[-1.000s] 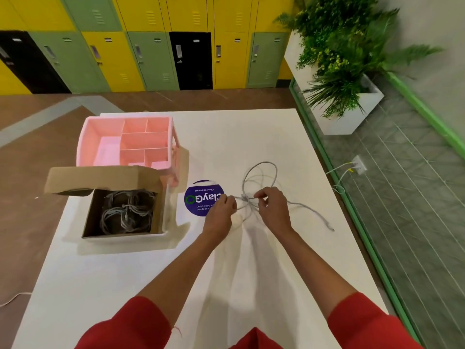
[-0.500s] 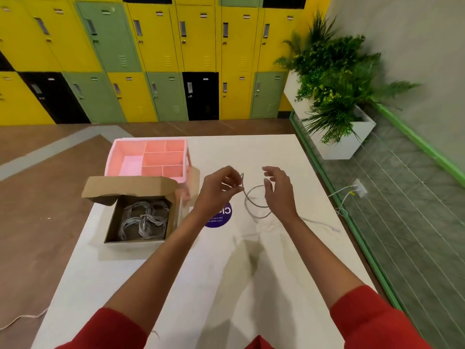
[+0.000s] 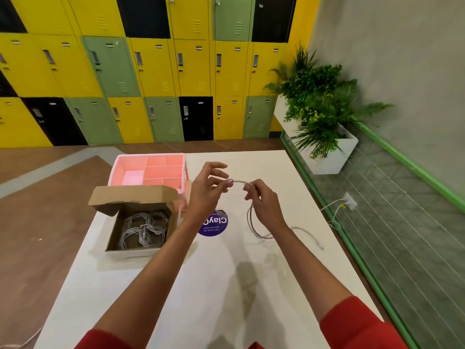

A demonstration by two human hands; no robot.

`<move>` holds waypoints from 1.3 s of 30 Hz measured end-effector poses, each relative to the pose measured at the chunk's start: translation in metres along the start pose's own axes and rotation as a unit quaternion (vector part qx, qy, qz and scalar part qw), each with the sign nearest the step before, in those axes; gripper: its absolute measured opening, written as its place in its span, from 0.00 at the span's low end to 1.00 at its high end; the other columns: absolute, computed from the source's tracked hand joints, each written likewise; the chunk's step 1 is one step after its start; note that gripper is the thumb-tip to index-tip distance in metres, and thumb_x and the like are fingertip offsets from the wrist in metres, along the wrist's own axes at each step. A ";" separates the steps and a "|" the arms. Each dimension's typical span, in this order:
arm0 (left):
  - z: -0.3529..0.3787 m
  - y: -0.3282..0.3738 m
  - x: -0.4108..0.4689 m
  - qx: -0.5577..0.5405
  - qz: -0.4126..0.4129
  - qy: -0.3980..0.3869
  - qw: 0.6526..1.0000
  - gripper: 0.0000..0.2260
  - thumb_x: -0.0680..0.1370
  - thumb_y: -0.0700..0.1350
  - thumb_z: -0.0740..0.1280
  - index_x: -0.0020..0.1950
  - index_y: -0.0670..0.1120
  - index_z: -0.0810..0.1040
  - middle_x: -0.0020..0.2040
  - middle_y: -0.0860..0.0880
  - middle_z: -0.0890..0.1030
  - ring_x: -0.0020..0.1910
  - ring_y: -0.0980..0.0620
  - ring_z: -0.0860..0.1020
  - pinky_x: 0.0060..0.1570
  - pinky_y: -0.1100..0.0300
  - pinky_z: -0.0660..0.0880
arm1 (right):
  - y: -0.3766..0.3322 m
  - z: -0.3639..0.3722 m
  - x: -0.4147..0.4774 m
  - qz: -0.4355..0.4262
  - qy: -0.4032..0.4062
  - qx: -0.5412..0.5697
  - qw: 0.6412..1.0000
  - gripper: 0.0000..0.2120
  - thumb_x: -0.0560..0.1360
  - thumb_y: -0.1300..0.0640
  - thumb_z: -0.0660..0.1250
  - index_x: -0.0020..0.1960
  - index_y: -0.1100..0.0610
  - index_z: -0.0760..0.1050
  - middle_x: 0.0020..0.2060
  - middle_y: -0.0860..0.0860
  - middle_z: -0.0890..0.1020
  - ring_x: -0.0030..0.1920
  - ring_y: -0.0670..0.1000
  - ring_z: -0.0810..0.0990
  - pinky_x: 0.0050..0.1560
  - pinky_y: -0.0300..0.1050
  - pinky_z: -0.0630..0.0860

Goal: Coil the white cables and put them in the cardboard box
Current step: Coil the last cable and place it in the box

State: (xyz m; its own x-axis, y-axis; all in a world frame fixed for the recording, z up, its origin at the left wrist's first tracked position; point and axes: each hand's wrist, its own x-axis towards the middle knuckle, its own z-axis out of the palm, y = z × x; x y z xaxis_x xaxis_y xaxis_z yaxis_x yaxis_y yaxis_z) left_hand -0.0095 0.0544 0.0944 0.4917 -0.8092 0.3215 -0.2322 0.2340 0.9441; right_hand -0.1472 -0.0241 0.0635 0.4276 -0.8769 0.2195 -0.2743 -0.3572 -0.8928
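Note:
I hold a white cable [image 3: 251, 224] up above the white table [image 3: 226, 285]. My left hand [image 3: 207, 190] pinches it at the top with fingertips, and my right hand [image 3: 264, 202] grips it a little to the right. Loops hang below my right hand and the loose end trails over the table to the right. To the left stands the open cardboard box [image 3: 141, 222], flap raised, with several coiled white cables [image 3: 144, 229] inside.
A pink divided organizer [image 3: 148, 172] stands behind the box. A round purple sticker [image 3: 214, 226] lies on the table between box and cable. The table's right edge runs along a green-framed glass rail [image 3: 352, 253]; a planter [image 3: 324, 147] and lockers stand beyond.
Both hands have lifted the cable off the table and raised it. The right hand, open half a second ago, now grips the cable. The camera has tilted upward.

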 end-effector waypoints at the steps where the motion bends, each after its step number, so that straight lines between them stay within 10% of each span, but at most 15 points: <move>1: -0.001 -0.001 -0.001 -0.002 0.000 0.013 1.000 0.14 0.74 0.38 0.71 0.57 0.44 0.73 0.45 0.45 0.79 0.40 0.53 0.82 0.42 0.58 0.79 | 0.000 -0.002 -0.002 0.001 -0.005 -0.002 1.000 0.12 0.81 0.53 0.61 0.47 0.61 0.75 0.34 0.49 0.79 0.35 0.46 0.76 0.35 0.30 0.68; 9: -0.010 -0.002 -0.014 -0.022 -0.035 0.041 0.998 0.11 0.76 0.40 0.70 0.56 0.44 0.74 0.46 0.46 0.79 0.39 0.52 0.82 0.34 0.64 0.75 | -0.008 -0.023 -0.011 0.023 -0.107 0.053 0.993 0.10 0.81 0.54 0.60 0.47 0.58 0.76 0.32 0.45 0.75 0.33 0.45 0.75 0.38 0.39 0.74; 15: -0.012 0.009 -0.032 0.010 -0.154 -0.167 0.974 0.11 0.82 0.49 0.59 0.50 0.43 0.76 0.39 0.48 0.81 0.26 0.57 0.68 0.24 0.69 0.65 | -0.030 -0.025 -0.013 -0.028 -0.041 0.063 0.997 0.10 0.81 0.51 0.60 0.46 0.55 0.77 0.28 0.47 0.70 0.29 0.45 0.67 0.30 0.35 0.65; 22: -0.016 0.025 -0.042 -0.270 -0.225 -0.262 0.899 0.16 0.81 0.52 0.54 0.56 0.43 0.76 0.32 0.49 0.72 0.21 0.59 0.57 0.20 0.70 0.59 | -0.035 -0.022 -0.009 -0.033 0.061 0.009 0.998 0.12 0.80 0.51 0.61 0.46 0.57 0.78 0.28 0.45 0.73 0.27 0.42 0.68 0.29 0.33 0.63; 26: -0.018 0.035 -0.036 -0.321 -0.194 -0.229 0.898 0.18 0.82 0.50 0.54 0.65 0.44 0.74 0.40 0.49 0.80 0.23 0.60 0.63 0.19 0.70 0.59 | -0.027 -0.018 -0.014 -0.016 -0.024 -0.073 0.997 0.12 0.81 0.52 0.58 0.46 0.56 0.77 0.28 0.49 0.74 0.29 0.45 0.70 0.32 0.37 0.65; 32: -0.021 0.031 -0.023 -0.278 -0.205 -0.135 0.929 0.19 0.84 0.50 0.51 0.68 0.43 0.72 0.65 0.46 0.77 0.61 0.48 0.78 0.48 0.59 0.78 | -0.031 -0.005 -0.033 0.010 -0.237 -0.184 0.954 0.12 0.83 0.54 0.54 0.54 0.56 0.75 0.30 0.46 0.75 0.32 0.46 0.74 0.36 0.40 0.69; 39: -0.024 0.010 -0.022 -0.112 -0.203 -0.043 0.972 0.22 0.82 0.59 0.50 0.66 0.50 0.75 0.64 0.46 0.77 0.62 0.46 0.76 0.62 0.48 0.72 | -0.058 -0.011 -0.052 0.008 -0.388 -0.246 0.888 0.16 0.83 0.51 0.55 0.53 0.59 0.77 0.29 0.49 0.78 0.24 0.40 0.72 0.34 0.40 0.70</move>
State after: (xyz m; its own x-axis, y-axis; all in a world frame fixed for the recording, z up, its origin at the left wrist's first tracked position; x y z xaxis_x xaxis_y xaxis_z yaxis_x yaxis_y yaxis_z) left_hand -0.0027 0.0874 0.0981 0.4298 -0.8995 -0.0787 0.1601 -0.0099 0.9871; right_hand -0.1629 0.0386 0.1083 0.8328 -0.4661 -0.2985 -0.5471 -0.6116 -0.5714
